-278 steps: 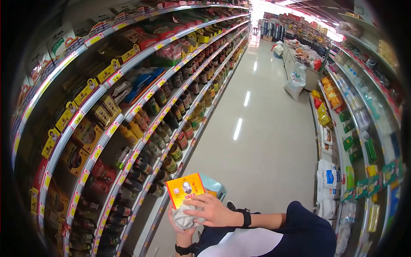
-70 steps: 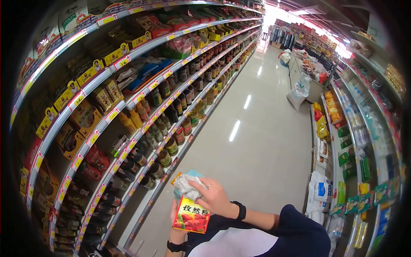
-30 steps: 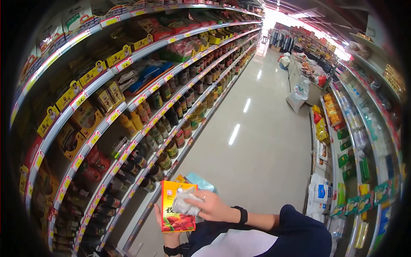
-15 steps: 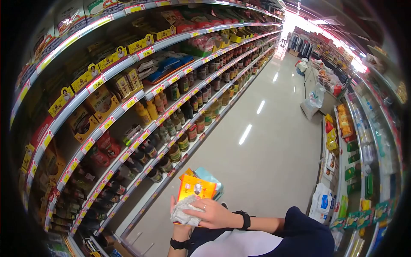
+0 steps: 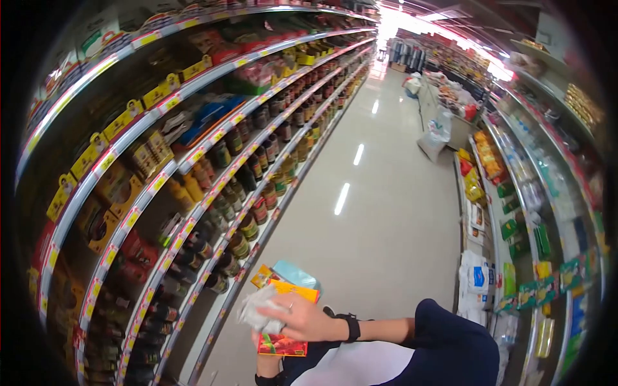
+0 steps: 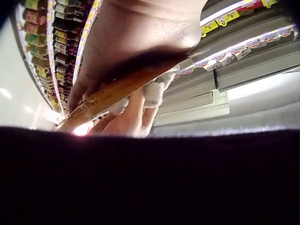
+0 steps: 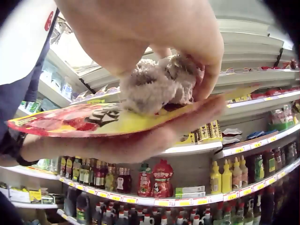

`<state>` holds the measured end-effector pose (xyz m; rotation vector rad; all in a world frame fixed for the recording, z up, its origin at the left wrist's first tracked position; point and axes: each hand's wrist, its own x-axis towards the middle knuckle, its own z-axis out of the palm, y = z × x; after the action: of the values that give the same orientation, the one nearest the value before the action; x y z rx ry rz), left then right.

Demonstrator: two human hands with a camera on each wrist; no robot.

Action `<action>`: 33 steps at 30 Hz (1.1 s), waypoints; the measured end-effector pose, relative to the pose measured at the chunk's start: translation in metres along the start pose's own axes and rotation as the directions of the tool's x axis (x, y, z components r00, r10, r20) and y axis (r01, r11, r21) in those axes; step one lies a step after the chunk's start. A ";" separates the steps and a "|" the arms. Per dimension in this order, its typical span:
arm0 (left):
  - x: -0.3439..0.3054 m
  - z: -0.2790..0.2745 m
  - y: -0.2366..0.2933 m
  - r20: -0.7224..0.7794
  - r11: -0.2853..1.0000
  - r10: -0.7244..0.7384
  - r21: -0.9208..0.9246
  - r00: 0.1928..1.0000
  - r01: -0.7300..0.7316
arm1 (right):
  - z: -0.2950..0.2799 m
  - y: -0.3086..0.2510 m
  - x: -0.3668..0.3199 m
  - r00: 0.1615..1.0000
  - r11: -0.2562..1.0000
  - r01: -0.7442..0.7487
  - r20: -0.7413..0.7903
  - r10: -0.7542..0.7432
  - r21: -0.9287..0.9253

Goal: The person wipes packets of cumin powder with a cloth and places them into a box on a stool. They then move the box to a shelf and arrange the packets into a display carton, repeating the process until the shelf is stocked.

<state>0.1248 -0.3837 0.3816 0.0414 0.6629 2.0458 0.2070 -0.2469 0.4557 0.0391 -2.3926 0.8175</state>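
Note:
A flat yellow-and-red cumin powder packet (image 5: 283, 345), with food pictured at its lower end, lies across my left hand (image 7: 117, 147). In the right wrist view that hand's fingers stretch out straight beneath the packet. From above, my right hand (image 5: 299, 318) grips a bunched grey-white cloth (image 5: 261, 309) with curled fingers. The cloth sits on the printed face and reaches past the packet's left edge in the head view. The left wrist view shows the packet (image 6: 108, 101) edge-on, with the cloth on its far side.
Beyond the packet are a light-blue object (image 5: 296, 273) and a small orange packet (image 5: 262, 276). Shelves of bottles (image 5: 238, 246) and boxed goods run along the left. Packaged goods (image 5: 476, 276) line the right. A pale floor (image 5: 380, 219) lies between them.
Over these frames the cloth shifts about the packet's face, most recently leftward past its edge. The packet tilts and moves a little in the left hand. The head view swings sideways slightly.

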 end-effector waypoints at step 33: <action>0.012 0.005 0.012 0.250 0.800 -0.197 -0.518 0.948 0.303 | 0.003 0.017 0.017 0.982 0.986 -0.148 -0.128 0.138 -0.074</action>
<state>0.1105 -0.3761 0.3889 -0.1852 -0.0603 1.8709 0.1880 -0.2321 0.4544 -0.2135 -2.3306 0.7609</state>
